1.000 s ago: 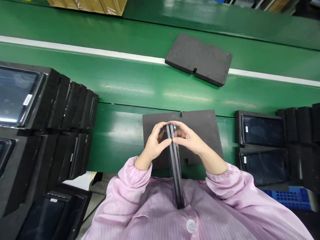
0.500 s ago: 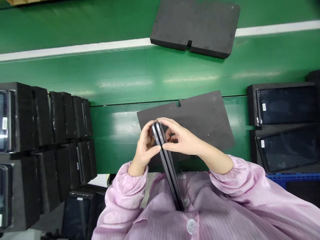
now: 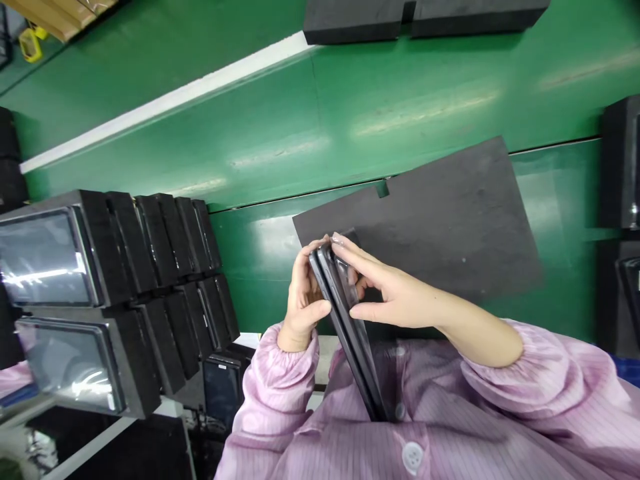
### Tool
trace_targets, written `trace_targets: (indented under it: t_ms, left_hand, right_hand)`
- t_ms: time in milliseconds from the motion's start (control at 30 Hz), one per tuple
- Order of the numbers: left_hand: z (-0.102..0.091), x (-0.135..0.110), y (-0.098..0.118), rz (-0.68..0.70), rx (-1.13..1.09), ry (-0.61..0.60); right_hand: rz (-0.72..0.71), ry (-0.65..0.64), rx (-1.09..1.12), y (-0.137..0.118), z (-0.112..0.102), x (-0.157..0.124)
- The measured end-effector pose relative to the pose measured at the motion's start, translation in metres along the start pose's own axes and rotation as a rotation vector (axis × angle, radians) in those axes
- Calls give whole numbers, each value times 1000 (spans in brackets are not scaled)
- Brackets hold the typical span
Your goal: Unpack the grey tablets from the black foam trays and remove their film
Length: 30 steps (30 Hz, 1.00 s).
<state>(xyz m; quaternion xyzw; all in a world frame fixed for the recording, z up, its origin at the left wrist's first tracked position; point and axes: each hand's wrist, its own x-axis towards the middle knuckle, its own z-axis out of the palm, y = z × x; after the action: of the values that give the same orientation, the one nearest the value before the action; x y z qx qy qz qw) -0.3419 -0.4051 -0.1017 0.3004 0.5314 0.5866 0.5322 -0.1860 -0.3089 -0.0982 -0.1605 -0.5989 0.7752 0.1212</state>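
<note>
Two thin black tablets [image 3: 345,333] stand edge-on, pressed together face to face and slanting down against my shirt. My left hand [image 3: 305,293] grips them from the left, thumb along the edge and fingers behind. On the other side, my right hand [image 3: 385,280] has its index finger at the top corner and its thumb near the right tablet's edge. A clear film [image 3: 345,273] stands slightly off the right tablet's outer face, by my right fingers. Beneath lies a flat black foam sheet [image 3: 450,220] with a small notch.
Rows of black foam blocks [image 3: 175,233] holding tablets stand to the left. More foam blocks [image 3: 617,167] are at the right edge. A notched foam block [image 3: 465,17] lies at the back of the green table [image 3: 280,133]. A yellow object [image 3: 31,45] shows top left.
The view has turned left, so more of the left-hand rows shows. Both hands still hold the tablets; the clear film now stands out more from the right tablet, and my right hand sits slightly farther right.
</note>
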Motion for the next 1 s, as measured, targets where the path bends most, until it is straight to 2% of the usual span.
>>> trace_targets:
  t_ms: [133, 267, 333, 533, 667, 800, 1000]
  left_hand:
    - [1, 1, 1, 14, 1, -20]
    - [3, 2, 2, 43, 46, -2]
    - [5, 3, 1, 52, 39, -28]
    - [11, 7, -2, 58, -9, -72]
    - [15, 8, -8, 124, -6, -89]
    - [23, 1, -23, 160, -6, -47]
    - [42, -30, -45, 41, 9, 75]
  right_hand:
    - [34, 40, 11, -7, 4, 1]
    - [115, 238, -70, -16, 14, 6]
    - [127, 290, -112, -19, 16, 7]
    - [142, 240, -76, -20, 4, 3]
    - [154, 204, -10, -18, -2, -4]
    - [158, 178, -23, -15, 3, -17]
    - [158, 153, -93, -7, 14, -42]
